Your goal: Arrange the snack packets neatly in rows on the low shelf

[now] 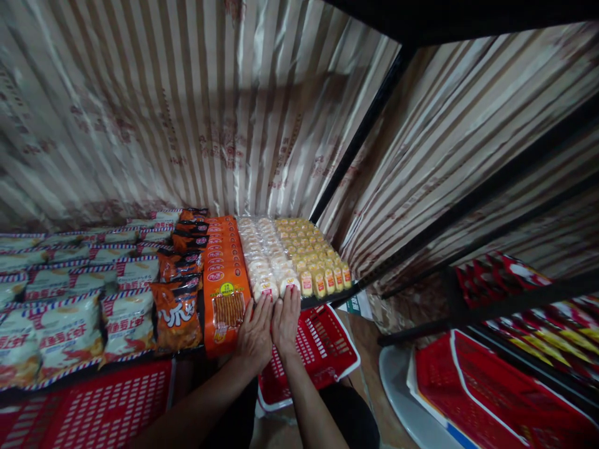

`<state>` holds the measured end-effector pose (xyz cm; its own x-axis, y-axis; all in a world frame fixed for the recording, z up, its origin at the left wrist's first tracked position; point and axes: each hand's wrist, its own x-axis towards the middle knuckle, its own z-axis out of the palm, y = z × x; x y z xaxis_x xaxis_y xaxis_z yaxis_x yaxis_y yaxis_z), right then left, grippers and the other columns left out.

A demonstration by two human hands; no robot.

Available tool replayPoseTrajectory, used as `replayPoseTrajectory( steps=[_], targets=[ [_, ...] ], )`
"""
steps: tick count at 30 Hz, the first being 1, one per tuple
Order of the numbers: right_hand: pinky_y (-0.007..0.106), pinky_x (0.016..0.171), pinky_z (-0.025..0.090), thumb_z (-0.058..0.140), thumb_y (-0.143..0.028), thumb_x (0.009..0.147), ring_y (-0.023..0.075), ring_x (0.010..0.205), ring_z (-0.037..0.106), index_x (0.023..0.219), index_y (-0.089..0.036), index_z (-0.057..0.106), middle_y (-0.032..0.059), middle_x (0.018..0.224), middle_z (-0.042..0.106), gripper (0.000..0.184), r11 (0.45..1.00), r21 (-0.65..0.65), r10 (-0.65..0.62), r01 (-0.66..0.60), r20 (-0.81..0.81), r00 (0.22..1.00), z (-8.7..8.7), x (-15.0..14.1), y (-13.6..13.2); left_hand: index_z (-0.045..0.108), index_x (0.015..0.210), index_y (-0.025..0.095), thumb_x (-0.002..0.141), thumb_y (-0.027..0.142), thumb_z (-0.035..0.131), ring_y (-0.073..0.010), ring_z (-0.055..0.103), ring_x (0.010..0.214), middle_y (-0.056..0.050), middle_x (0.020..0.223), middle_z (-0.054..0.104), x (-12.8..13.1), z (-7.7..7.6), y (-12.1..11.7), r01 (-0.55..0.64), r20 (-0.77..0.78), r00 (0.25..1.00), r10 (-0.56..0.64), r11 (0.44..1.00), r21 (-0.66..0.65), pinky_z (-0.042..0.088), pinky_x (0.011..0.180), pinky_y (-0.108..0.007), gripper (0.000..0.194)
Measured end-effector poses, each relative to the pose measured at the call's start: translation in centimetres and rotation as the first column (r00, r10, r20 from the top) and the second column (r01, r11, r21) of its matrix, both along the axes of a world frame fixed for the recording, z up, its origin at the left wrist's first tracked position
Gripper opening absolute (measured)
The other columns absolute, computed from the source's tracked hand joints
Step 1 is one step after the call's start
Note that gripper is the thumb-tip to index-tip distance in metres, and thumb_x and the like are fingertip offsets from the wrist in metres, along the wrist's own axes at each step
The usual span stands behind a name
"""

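Note:
My left hand [256,332] lies flat with its fingers stretched toward the front of a double row of clear-wrapped pale round cakes [262,268]. Beside it, my right hand [285,321] is stretched out the same way, fingertips on the front pack of the right-hand row. Left of the cakes lie overlapping orange snack packets [224,268], close to my left hand. Right of them stand rows of small yellow wrapped cakes [311,249]. Nothing is gripped in either hand.
Orange-brown snack bags [176,318] and white-and-red snack bags [70,330] fill the shelf's left part. Red baskets [322,346] [112,405] stand below. Another red basket [468,386] is at right, near a rack with red packets [510,277]. A black post [360,137] rises at the corner.

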<state>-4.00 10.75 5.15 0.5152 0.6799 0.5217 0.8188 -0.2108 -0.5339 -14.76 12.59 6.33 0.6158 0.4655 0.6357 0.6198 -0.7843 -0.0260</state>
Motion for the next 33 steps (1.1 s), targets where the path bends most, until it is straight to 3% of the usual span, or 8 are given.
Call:
replayPoseTrajectory(
  steps=[6,15,21,28,33],
  targets=[
    [0.056,0.108,0.018,0.021,-0.034,0.096,0.0248,0.139,0.004,0.142,-0.006,0.021,0.0183,0.147,0.022,0.054,0.999,0.044,0.022,-0.025,0.083,0.996,-0.1,0.2,0.0,0.035,0.137,0.014,0.087,0.025,0.035,-0.0203,0.023,0.136,-0.007,0.144,0.037,0.1,-0.2,-0.1,-0.013,-0.006,1.000,0.013,1.000,-0.028,0.011,0.113,-0.042,0.051],
    [0.056,0.107,0.020,0.023,-0.036,0.095,0.0261,0.138,0.008,0.141,-0.006,0.026,0.0168,0.146,0.026,0.054,0.998,0.056,0.003,-0.006,0.060,0.998,-0.3,0.4,0.0,0.032,0.138,0.018,0.091,0.032,0.033,-0.0198,0.030,0.133,-0.004,0.142,0.040,0.5,-0.9,0.0,-0.033,0.008,0.999,0.033,0.999,-0.044,0.014,0.112,-0.041,0.050],
    [0.055,0.107,0.020,0.021,-0.038,0.095,0.0259,0.138,0.011,0.139,-0.006,0.031,0.0171,0.144,0.029,0.055,0.998,0.065,-0.005,0.002,0.051,0.999,-0.1,0.5,-0.3,0.025,0.141,0.016,0.090,0.033,0.034,-0.0206,0.032,0.132,-0.007,0.142,0.039,0.6,-0.9,-0.2,-0.010,-0.026,1.000,0.008,0.998,-0.065,0.017,0.111,-0.042,0.054],
    [0.056,0.106,0.022,0.022,-0.038,0.095,0.0263,0.137,0.015,0.134,-0.002,0.036,0.0217,0.142,0.032,0.055,0.994,0.108,0.021,-0.029,0.074,0.997,0.7,0.5,-0.3,0.023,0.142,0.017,0.090,0.034,0.036,-0.0214,0.032,0.132,-0.008,0.143,0.039,0.0,0.8,-0.6,0.008,-0.032,0.999,-0.011,0.995,-0.104,0.018,0.110,-0.042,0.056],
    [0.055,0.106,0.024,0.021,-0.037,0.095,0.0262,0.137,0.018,0.132,-0.003,0.041,0.0217,0.143,0.030,0.054,0.990,0.125,0.067,-0.070,0.032,0.997,2.9,-1.9,-0.3,0.025,0.141,0.018,0.089,0.034,0.038,-0.0234,0.029,0.134,-0.008,0.142,0.040,-1.9,2.9,-0.9,0.026,0.030,0.999,-0.022,0.993,-0.116,0.020,0.110,-0.043,0.055]
  ],
)
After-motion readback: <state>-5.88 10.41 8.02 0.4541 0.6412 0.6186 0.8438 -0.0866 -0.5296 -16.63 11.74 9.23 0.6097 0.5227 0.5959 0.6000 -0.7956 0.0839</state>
